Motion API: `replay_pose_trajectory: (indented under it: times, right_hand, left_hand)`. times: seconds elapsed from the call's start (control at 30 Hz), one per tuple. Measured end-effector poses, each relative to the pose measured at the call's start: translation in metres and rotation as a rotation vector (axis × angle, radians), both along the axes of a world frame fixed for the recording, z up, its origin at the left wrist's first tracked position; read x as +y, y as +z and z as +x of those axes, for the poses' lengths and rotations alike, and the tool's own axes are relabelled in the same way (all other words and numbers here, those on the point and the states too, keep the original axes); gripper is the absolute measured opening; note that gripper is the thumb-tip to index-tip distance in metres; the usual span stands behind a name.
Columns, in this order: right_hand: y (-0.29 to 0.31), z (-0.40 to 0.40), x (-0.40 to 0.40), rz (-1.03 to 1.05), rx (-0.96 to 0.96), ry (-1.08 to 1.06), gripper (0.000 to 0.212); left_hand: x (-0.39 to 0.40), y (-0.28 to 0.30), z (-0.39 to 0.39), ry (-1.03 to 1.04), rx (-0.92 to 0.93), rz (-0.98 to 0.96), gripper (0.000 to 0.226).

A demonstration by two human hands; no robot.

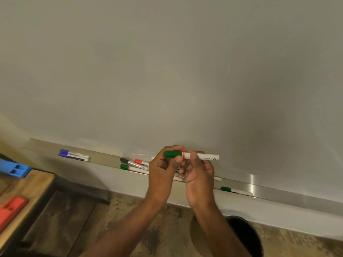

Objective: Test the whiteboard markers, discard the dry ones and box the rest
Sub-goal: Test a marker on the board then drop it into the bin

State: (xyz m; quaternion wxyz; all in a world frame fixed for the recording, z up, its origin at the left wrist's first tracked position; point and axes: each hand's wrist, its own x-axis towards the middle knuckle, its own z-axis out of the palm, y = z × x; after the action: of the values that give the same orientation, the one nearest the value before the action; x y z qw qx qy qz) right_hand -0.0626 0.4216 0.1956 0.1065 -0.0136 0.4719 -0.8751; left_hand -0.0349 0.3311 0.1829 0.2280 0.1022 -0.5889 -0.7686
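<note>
Both hands hold one marker (pixel 192 155) level before the whiteboard (pixel 167 71), above its tray (pixel 104 158). The left hand (pixel 163 169) curls its fingers round the green cap (pixel 172 154) at the marker's left end; the right hand (pixel 199 170) pinches the white barrel just right of the red band, thumb (pixel 193 156) in front. More markers (pixel 133 164) lie in the tray.

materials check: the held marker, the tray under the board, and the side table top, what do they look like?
Marker: looks like smooth plastic, white barrel, green cap, slight sheen.
Tray: probably brushed metal, maybe aluminium; a bright streaked glare runs along it.
Table top: appears to be wood or a wood-look laminate; brown grain lines show, with a dark edge. Blur leaves the finish open.
</note>
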Motion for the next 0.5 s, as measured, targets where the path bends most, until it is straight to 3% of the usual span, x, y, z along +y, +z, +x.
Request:
replay_pose_trajectory:
  times: [0.13, 0.23, 0.33, 0.5]
  right_hand:
    - [0.006, 0.013, -0.059, -0.012, -0.07, -0.052, 0.016]
    - [0.008, 0.016, -0.09, 0.004, -0.12, -0.123, 0.031]
    - [0.01, 0.018, -0.117, 0.026, -0.117, -0.157, 0.017]
    - [0.012, 0.022, -0.161, 0.078, -0.094, -0.206, 0.019]
  left_hand:
    - [-0.019, 0.021, 0.005, 0.035, 0.029, 0.113, 0.034]
    - [-0.042, 0.034, 0.007, 0.065, 0.018, 0.216, 0.04]
    - [-0.069, 0.037, 0.007, 0.074, 0.015, 0.271, 0.041]
    - [-0.108, 0.032, 0.007, 0.084, 0.003, 0.365, 0.044]
